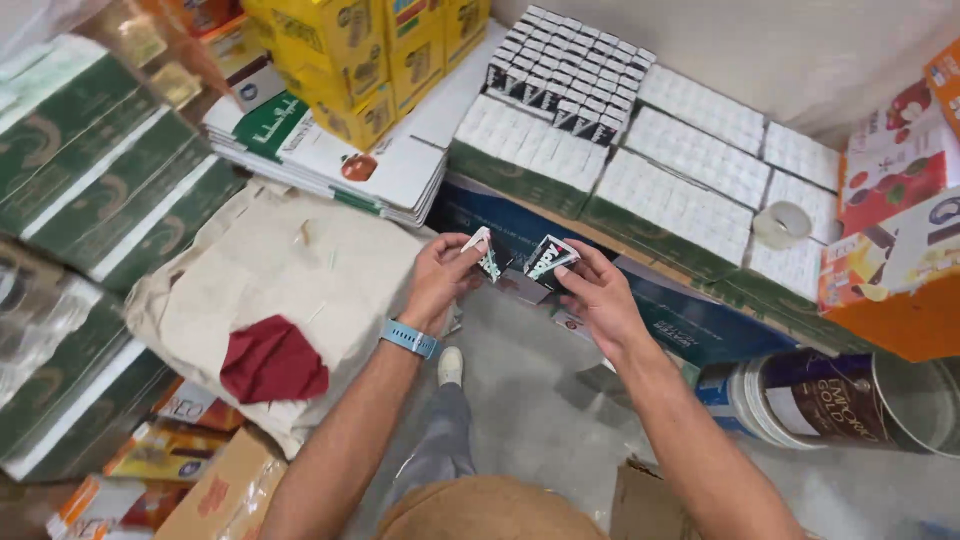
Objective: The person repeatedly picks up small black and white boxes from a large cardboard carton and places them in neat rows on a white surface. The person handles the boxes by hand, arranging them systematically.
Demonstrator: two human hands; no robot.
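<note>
Left hand [440, 275], light-blue band on the wrist, fingers pinched closed on a small white-and-teal cardboard packet [484, 253]. Right hand [597, 295] likewise closed, thumb and fingertips gripping a small black-and-white cardboard packet [549, 257]. Both packets are held up in front of the body, just beside each other, over the grey floor [530, 400].

Handling, as judged: packets look light, thin-walled, stiff enough for a pinch but easy to dent. Glossy faces may slip. Best held across the short sides near a corner, as now.

Just beyond the hands: trays of small white packets in green cardboard [665, 205], stacked on blue cartons. A block of black-and-white packets [565, 70] sits on top at the back. A clear tape roll [782, 224] rests on the trays to the right. A dark red cloth [272, 360] lies on beige sacking to the left.
</note>
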